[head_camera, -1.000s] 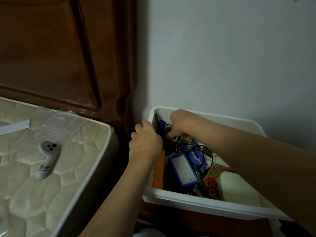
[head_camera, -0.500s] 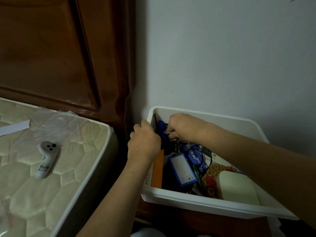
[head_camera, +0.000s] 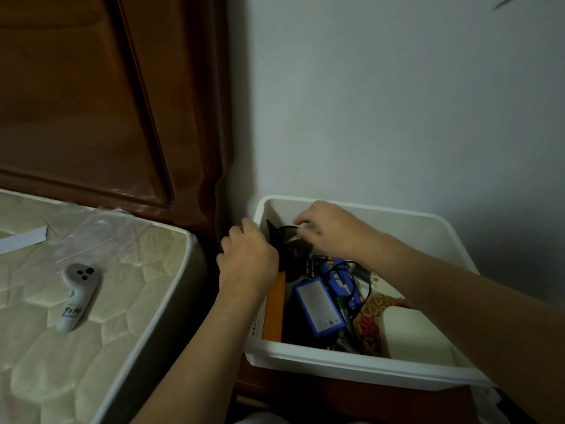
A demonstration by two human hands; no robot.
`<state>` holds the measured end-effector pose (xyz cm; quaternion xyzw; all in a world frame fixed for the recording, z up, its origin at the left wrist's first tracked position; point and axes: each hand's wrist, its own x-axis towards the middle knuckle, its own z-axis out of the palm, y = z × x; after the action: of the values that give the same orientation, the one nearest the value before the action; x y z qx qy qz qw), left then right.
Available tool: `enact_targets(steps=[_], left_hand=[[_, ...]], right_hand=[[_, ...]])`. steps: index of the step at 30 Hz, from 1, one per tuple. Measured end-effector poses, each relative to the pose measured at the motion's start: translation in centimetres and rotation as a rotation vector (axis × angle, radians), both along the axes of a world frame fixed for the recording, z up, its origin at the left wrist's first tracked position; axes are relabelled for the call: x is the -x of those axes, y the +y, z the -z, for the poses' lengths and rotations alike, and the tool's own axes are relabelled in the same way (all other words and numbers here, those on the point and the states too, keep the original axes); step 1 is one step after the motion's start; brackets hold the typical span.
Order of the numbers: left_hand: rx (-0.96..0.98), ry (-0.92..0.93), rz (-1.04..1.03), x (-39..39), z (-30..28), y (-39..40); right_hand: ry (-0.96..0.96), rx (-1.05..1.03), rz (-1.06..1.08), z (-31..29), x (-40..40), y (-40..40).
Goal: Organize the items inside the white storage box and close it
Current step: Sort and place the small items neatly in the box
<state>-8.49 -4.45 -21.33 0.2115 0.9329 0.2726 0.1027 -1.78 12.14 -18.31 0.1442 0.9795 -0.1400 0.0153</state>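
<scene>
Lower left of the frame: quilted cream mattress (head_camera: 91,347), bearing a white plastic handheld controller with three dark buttons (head_camera: 78,296), a crumpled clear plastic bag (head_camera: 101,231) and a white paper strip (head_camera: 23,241). Upper left: dark brown wooden headboard (head_camera: 107,102).

Centre: left hand (head_camera: 247,261), fingers curled over the left wall of the box, gripping a dark blue flat item (head_camera: 275,237) that stands on edge against that wall. What lies under the palm is hidden.

Centre right: white rectangular plastic storage box (head_camera: 351,365), open, no lid in view, set against the pale wall with its long axis running from the near edge of the frame toward the far wall.

Contents, left to right: orange flat cardboard packet (head_camera: 273,310) upright along the left wall; blue rectangular device with a pale label (head_camera: 318,306); tangle of black and blue cables (head_camera: 345,280); red-and-yellow patterned woven piece (head_camera: 371,319); cream rounded plastic case (head_camera: 412,335).

Right hand (head_camera: 330,231): at the far left corner of the box, fingertips pinched on a thin pale object (head_camera: 295,238), too small to identify.

Judgement: both hands work the far left corner, just beside each other; the left is nearer the standing item. Sorting is under way; closing is not yet begun.
</scene>
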Motion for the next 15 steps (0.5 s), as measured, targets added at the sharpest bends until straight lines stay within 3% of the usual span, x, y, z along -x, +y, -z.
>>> enact_targets(steps=[3,7,10,12,15], left_hand=[[-0.031,0.204,-0.011,-1.0,-0.6,-0.5],[-0.135,0.494,0.165,-3.3,-0.8,0.1],[-0.124,0.400,0.443,-5.4,-0.5,2.7],[-0.025,0.325,0.639,-6.2,0.2,4.8],[0.192,0.298,0.750,-6.3,1.0,7.6]], right_hand=[[0.144,0.025,0.230,-0.6,-4.3,3.5],[-0.003,0.057,0.493,0.9,-11.1,6.6],[-0.184,0.046,0.505,3.3,-13.5,6.3],[-0.263,0.006,0.483,4.9,-13.7,6.0],[-0.362,-0.064,0.455,6.3,-12.7,5.9]])
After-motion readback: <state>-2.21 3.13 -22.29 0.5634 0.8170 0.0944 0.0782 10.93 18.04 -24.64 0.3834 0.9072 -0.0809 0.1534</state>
